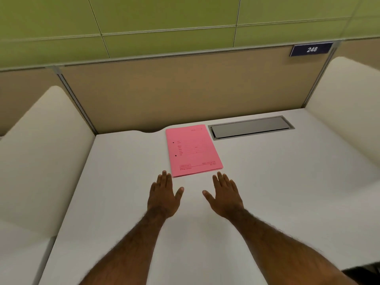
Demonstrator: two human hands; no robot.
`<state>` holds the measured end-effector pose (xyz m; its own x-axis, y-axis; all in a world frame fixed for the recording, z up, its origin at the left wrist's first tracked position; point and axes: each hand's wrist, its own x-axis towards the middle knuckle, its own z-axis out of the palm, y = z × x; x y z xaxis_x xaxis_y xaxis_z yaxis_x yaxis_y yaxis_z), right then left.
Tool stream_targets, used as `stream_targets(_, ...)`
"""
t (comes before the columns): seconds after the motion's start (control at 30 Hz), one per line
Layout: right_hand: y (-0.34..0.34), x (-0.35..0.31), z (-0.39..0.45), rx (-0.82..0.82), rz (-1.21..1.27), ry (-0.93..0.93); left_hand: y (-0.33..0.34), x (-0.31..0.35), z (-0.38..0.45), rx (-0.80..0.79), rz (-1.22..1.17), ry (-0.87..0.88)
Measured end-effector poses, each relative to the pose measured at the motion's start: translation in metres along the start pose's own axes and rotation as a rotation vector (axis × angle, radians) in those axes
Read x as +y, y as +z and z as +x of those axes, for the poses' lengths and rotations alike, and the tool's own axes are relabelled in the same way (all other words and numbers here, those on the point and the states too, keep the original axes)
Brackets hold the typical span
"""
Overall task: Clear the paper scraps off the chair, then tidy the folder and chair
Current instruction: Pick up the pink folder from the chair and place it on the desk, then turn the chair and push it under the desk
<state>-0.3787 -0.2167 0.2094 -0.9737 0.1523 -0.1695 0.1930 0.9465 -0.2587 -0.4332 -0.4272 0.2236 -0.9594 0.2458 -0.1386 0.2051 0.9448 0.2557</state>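
Head view: pink folder (193,150) lies flat on the white desk (267,182), its long axis running away from the person, near edge just beyond both hands. Left hand (164,197) and right hand (224,195) are spread flat, holding nothing, about equally near. Beyond the folder, a sign (311,49) reads 248; folder print is illegible. No chair or scraps show.

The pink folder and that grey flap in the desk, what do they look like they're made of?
Pink folder: thin matte card, probably; printed lines, flat layered edges. Grey flap: looks like brushed metal or painted plastic; smooth dull sheen, set in a recessed frame.
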Motion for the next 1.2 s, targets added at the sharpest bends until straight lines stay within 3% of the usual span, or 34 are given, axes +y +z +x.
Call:
stream_targets(0.47, -0.010, -0.038, -0.240, 0.166, -0.006, -0.053, -0.024, -0.004, -0.233, 0.060, 0.082, 0.119)
stream_targets(0.73, -0.010, -0.012, -0.330, 0.175, -0.001, -0.018, -0.022, 0.023, -0.317, 0.106, 0.098, 0.131)
stream_targets(1.2, -0.027, 0.074, -0.492, 0.256, -0.015, -0.158, 0.009, 0.123, -0.489, 0.213, 0.026, -0.021)
